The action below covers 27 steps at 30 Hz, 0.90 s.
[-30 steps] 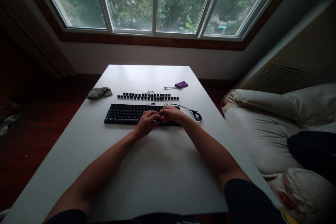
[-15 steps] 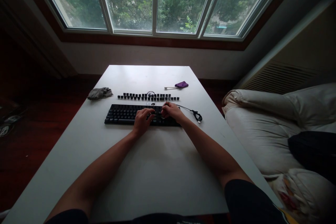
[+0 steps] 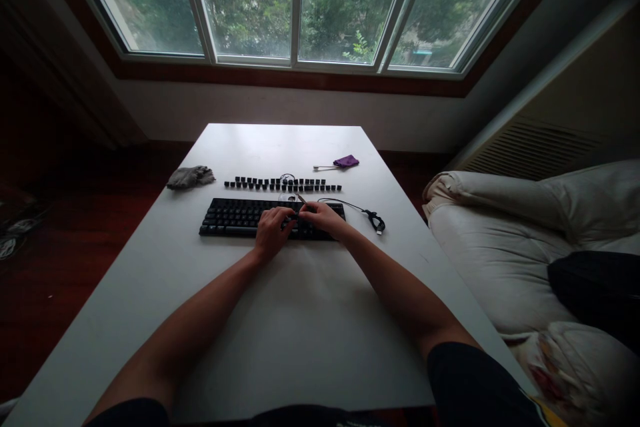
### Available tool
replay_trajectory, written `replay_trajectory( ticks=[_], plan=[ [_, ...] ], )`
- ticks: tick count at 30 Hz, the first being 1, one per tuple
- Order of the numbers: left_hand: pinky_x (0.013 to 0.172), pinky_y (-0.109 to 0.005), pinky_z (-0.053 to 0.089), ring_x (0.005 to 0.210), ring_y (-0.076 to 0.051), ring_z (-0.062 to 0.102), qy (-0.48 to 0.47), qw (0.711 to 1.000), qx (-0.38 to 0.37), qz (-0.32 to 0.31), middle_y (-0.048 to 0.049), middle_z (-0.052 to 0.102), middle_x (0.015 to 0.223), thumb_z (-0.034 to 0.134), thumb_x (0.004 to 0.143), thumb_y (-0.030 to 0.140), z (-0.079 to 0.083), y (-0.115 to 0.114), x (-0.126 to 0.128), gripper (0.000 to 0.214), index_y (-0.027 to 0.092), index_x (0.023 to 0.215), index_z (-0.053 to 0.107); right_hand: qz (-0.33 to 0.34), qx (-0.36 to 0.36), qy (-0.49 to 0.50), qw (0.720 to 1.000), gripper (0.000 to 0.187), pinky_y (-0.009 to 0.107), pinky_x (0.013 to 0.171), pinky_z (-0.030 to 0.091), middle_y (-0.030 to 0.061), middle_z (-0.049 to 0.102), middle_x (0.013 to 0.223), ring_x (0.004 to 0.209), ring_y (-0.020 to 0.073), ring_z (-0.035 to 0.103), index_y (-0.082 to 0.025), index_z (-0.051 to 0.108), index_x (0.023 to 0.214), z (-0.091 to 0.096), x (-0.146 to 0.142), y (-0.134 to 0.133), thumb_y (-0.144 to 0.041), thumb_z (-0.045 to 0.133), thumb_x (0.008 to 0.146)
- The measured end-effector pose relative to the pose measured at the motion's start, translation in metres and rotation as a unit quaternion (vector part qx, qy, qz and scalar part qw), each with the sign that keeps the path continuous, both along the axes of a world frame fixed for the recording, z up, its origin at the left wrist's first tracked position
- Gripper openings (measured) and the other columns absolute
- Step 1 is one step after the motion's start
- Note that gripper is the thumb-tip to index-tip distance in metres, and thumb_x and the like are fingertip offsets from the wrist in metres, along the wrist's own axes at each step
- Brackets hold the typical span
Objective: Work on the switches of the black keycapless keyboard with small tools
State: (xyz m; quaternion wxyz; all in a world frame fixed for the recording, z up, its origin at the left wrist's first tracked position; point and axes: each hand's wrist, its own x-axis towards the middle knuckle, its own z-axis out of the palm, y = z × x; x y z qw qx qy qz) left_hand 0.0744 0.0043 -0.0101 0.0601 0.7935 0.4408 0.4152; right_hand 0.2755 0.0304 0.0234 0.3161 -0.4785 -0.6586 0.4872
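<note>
A black keyboard (image 3: 233, 215) lies across the white table in front of me. My left hand (image 3: 271, 230) is over its middle, with fingers curled and fingertips closed on something small that I cannot make out. My right hand (image 3: 320, 215) is at the right part of the keyboard, its fingertips meeting those of my left. It pinches a slim stick-like tool (image 3: 301, 198), whose end points up and to the left. Behind the keyboard, loose black keycaps (image 3: 257, 184) stand in two rows. My hands cover part of the keys.
A grey cloth (image 3: 190, 177) lies at the table's left edge. A purple pouch (image 3: 346, 161) with a thin stick (image 3: 325, 167) is at the back right. The bundled black cable (image 3: 375, 221) lies right of the keyboard. A pale sofa (image 3: 490, 260) stands beside the white table (image 3: 300, 320).
My right hand has moved a little left and down to my left hand, and the slim tool now shows tilted to the left. My left hand has hardly moved.
</note>
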Motion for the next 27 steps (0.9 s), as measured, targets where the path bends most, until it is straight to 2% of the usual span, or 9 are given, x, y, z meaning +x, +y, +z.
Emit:
replay_trajectory(
  ticks=[5, 9, 13, 17, 19, 22, 24, 27],
  plan=[
    [0.088, -0.037, 0.044, 0.095, -0.02, 0.065, 0.012, 1.0, 0.012, 0.0, -0.004, 0.071, 0.106, 0.06, 0.094, 0.027, 0.0, -0.001, 0.001, 0.014, 0.023, 0.107, 0.064, 0.017, 0.024, -0.027, 0.999, 0.04, 0.025, 0.056, 0.032, -0.0034, 0.049, 0.062, 0.058, 0.011, 0.04, -0.016, 0.069, 0.086, -0.005, 0.0, 0.0, -0.055, 0.067, 0.077],
    [0.089, -0.037, 0.044, 0.098, -0.021, 0.065, 0.016, 1.0, 0.011, 0.0, -0.0046, 0.071, 0.108, 0.059, 0.095, 0.029, -0.001, -0.001, 0.001, 0.017, 0.023, 0.11, 0.063, 0.019, 0.046, -0.044, 0.998, 0.04, 0.026, 0.062, 0.035, -0.0022, 0.054, 0.065, 0.062, 0.0126, 0.044, -0.016, 0.07, 0.085, -0.007, -0.003, 0.001, -0.055, 0.067, 0.077],
    [0.091, -0.038, 0.044, 0.096, -0.021, 0.065, 0.013, 1.0, -0.002, -0.001, -0.005, 0.07, 0.108, 0.058, 0.094, 0.029, -0.002, 0.0, 0.0, 0.025, 0.023, 0.118, 0.06, 0.007, 0.065, -0.071, 0.995, 0.039, 0.026, 0.063, 0.036, -0.0012, 0.058, 0.068, 0.065, 0.0139, 0.047, -0.016, 0.07, 0.086, -0.001, 0.006, 0.008, -0.054, 0.065, 0.079],
    [0.094, -0.039, 0.044, 0.104, -0.023, 0.063, 0.027, 1.0, -0.01, -0.008, -0.006, 0.069, 0.113, 0.055, 0.095, 0.028, -0.003, 0.001, -0.001, 0.026, 0.023, 0.121, 0.059, -0.081, 0.1, -0.093, 0.987, 0.038, 0.027, 0.062, 0.036, 0.0002, 0.06, 0.07, 0.065, 0.0142, 0.049, -0.017, 0.069, 0.085, 0.002, 0.044, 0.033, -0.054, 0.065, 0.079],
    [0.095, -0.039, 0.044, 0.107, -0.023, 0.062, 0.039, 0.999, -0.01, -0.014, -0.006, 0.068, 0.116, 0.055, 0.095, 0.027, -0.004, 0.002, -0.001, 0.025, 0.024, 0.12, 0.06, -0.145, 0.108, -0.096, 0.979, 0.04, 0.027, 0.06, 0.036, 0.001, 0.061, 0.071, 0.065, 0.0144, 0.049, -0.017, 0.069, 0.087, -0.002, 0.073, 0.05, -0.056, 0.065, 0.079],
    [0.095, -0.039, 0.044, 0.108, -0.023, 0.061, 0.055, 0.998, -0.012, -0.022, -0.0053, 0.068, 0.117, 0.057, 0.093, 0.025, -0.005, 0.002, -0.002, 0.024, 0.024, 0.117, 0.061, -0.223, 0.1, -0.164, 0.956, 0.042, 0.027, 0.059, 0.035, 0.0028, 0.062, 0.072, 0.064, 0.0151, 0.05, -0.016, 0.07, 0.088, -0.014, 0.117, 0.073, -0.057, 0.065, 0.078],
    [0.095, -0.039, 0.044, 0.108, -0.023, 0.061, 0.06, 0.998, -0.013, -0.023, -0.0052, 0.067, 0.117, 0.057, 0.093, 0.024, -0.005, 0.002, -0.002, 0.024, 0.024, 0.116, 0.061, -0.249, 0.088, -0.222, 0.939, 0.041, 0.027, 0.06, 0.035, 0.0039, 0.064, 0.074, 0.065, 0.0158, 0.051, -0.017, 0.071, 0.089, -0.023, 0.138, 0.084, -0.055, 0.065, 0.078],
    [0.095, -0.04, 0.044, 0.109, -0.024, 0.06, 0.064, 0.998, -0.014, -0.022, -0.0054, 0.067, 0.117, 0.057, 0.092, 0.024, -0.005, 0.002, -0.003, 0.024, 0.024, 0.116, 0.061, -0.243, 0.065, -0.289, 0.924, 0.038, 0.027, 0.062, 0.037, 0.0059, 0.069, 0.083, 0.071, 0.0173, 0.055, -0.018, 0.072, 0.092, -0.033, 0.155, 0.095, -0.052, 0.065, 0.078]
  ],
)
